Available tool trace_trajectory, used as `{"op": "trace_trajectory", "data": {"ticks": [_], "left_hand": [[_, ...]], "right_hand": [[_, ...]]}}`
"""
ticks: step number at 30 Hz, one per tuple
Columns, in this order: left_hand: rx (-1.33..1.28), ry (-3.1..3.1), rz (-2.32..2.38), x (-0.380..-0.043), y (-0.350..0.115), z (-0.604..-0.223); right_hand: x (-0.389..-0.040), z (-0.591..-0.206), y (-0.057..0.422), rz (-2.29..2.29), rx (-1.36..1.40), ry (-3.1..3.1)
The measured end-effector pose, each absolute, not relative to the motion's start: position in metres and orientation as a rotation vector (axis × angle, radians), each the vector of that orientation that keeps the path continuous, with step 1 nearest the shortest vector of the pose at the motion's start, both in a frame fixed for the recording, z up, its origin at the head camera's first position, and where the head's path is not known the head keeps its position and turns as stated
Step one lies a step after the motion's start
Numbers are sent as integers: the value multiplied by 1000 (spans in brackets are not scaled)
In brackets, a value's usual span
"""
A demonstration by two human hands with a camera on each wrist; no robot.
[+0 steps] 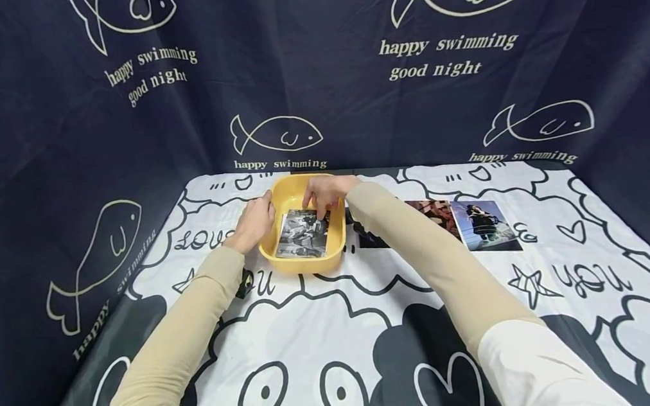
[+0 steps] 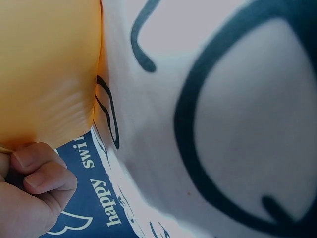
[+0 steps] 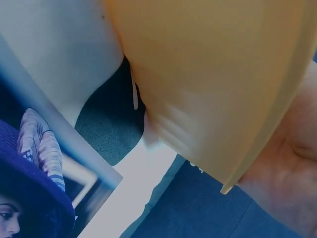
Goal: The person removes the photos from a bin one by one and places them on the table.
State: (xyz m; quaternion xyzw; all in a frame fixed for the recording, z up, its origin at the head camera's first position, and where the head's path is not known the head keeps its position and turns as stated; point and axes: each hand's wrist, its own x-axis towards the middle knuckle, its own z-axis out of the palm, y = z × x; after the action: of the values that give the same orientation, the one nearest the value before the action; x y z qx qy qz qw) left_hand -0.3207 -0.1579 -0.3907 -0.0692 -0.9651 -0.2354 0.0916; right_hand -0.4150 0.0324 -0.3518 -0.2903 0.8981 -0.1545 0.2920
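A yellow plastic tub (image 1: 304, 266) stands on the patterned cloth, with a small stack of black-and-white photo prints (image 1: 303, 234) lying inside. My left hand (image 1: 255, 220) grips its left rim; in the left wrist view the curled fingers (image 2: 42, 168) pinch the edge of the tub (image 2: 49, 74). From the right side my right hand (image 1: 324, 193) reaches over the rim, its spread fingers pointing down at the upper edge of the prints. The right wrist view shows only part of this hand (image 3: 282, 173) behind the tub wall (image 3: 208, 89); the fingertips are hidden there.
Right of the tub lie more prints, a reddish one (image 1: 432, 209) partly behind my right sleeve and one with a dark-clad figure (image 1: 483, 224). A dark piece (image 1: 245, 284) shows beside my left sleeve. A navy curtain (image 1: 353, 123) hangs behind the cloth-covered surface (image 1: 291, 341).
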Motion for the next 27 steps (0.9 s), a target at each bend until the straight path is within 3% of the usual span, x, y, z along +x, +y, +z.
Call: {"op": "trace_trajectory", "data": {"ticks": [21,27], "left_hand": [[-197,-2878,-662,-323,-158,-394],[-210,-2877,-670,-322,-158,-392]], "right_hand": [[-408,-359,24,-117,-815,2541],[-408,-362,27,-289,-902,2494]]}}
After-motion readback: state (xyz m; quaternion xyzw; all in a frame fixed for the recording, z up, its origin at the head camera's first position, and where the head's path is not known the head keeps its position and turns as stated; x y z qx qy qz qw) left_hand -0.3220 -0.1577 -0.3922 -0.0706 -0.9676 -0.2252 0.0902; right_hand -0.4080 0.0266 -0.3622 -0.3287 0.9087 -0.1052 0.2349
